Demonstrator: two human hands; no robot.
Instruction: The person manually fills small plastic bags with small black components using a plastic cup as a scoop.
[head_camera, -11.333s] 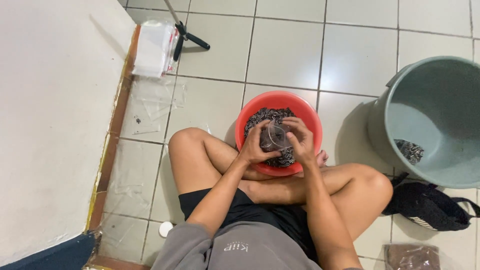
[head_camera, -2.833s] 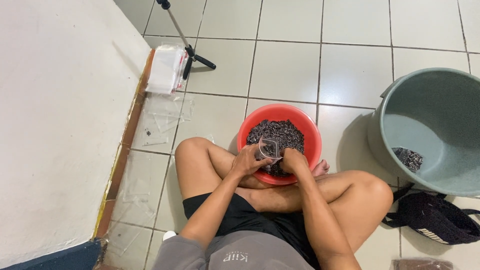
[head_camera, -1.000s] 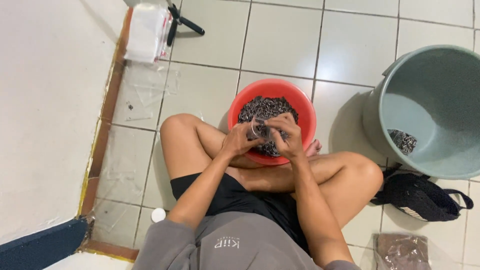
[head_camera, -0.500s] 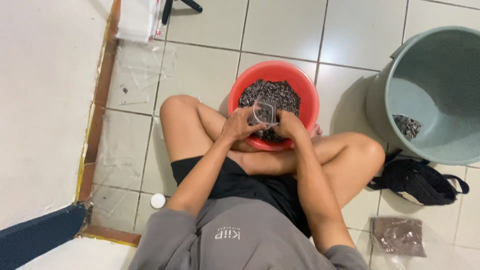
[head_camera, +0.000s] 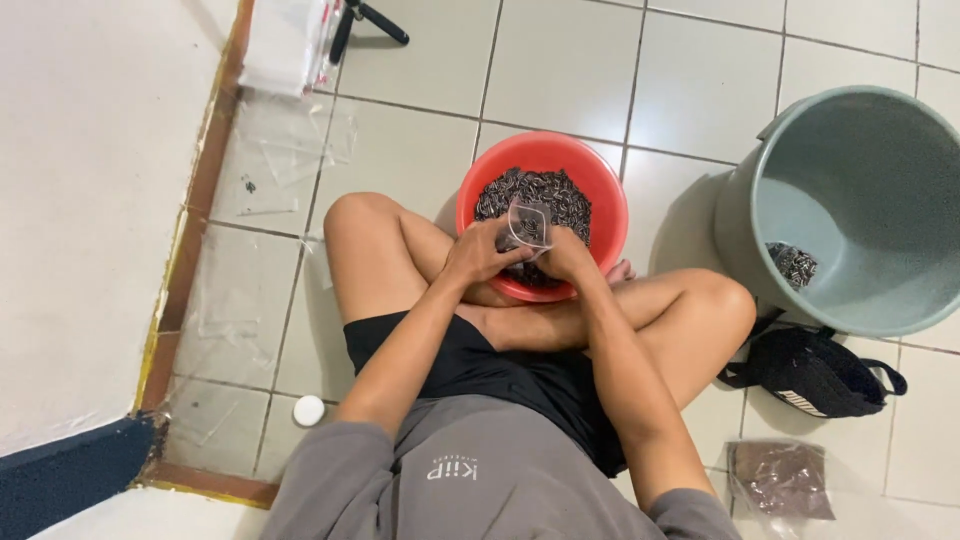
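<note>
I sit cross-legged on a tiled floor with a red basin (head_camera: 600, 190) of dark seeds (head_camera: 535, 190) in front of my legs. My left hand (head_camera: 478, 255) and my right hand (head_camera: 568, 255) are together over the basin's near edge. Between them they hold a small clear plastic bag (head_camera: 527, 222), its mouth held open and a few seeds showing inside. Both hands grip the bag's lower part.
A large grey-green bucket (head_camera: 850, 200) with a little dark material at its bottom stands at the right. A black bag (head_camera: 810, 370) lies beside my right knee, a filled clear packet (head_camera: 780, 478) below it. Clear plastic bags (head_camera: 290, 45) lie at the upper left, a white cap (head_camera: 308, 410) near the wall.
The view has shifted so the basin sits higher in the frame. My hands stay over the basin with the clear bag, which is now held a little more upright.
</note>
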